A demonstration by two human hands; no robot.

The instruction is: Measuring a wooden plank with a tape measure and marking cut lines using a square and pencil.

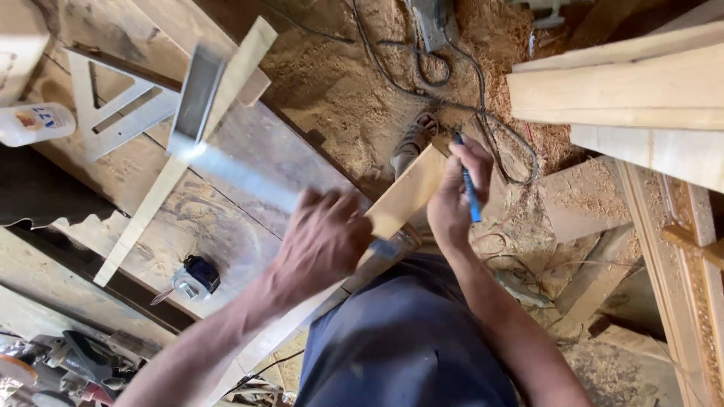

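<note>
Wooden board (pixel 403 197), pale and narrow, lies slanted across a worn workbench (pixel 226 218), one end jutting past the bench edge above a sawdust-covered floor (pixel 332 83). The left hand (pixel 320 241) lies knuckles up on a metal try square (pixel 226 169), fingers curled down over the blade and pressing it onto the board; motion blur softens the hand. The right hand (pixel 452 200) is closed around a blue pencil (pixel 467 185), tip pointing down near the board's end. To mark well here, the square's stock probably needs to sit tight against the board's edge (any gap would skew the line), and the pencil should run snug along the blade. Further up the bench lie a second thin wooden strip (pixel 177 154), a grey triangular square (pixel 113 113) and a white glue bottle (pixel 34 123). A tape measure (pixel 194 277) sits nearer the person.
</note>
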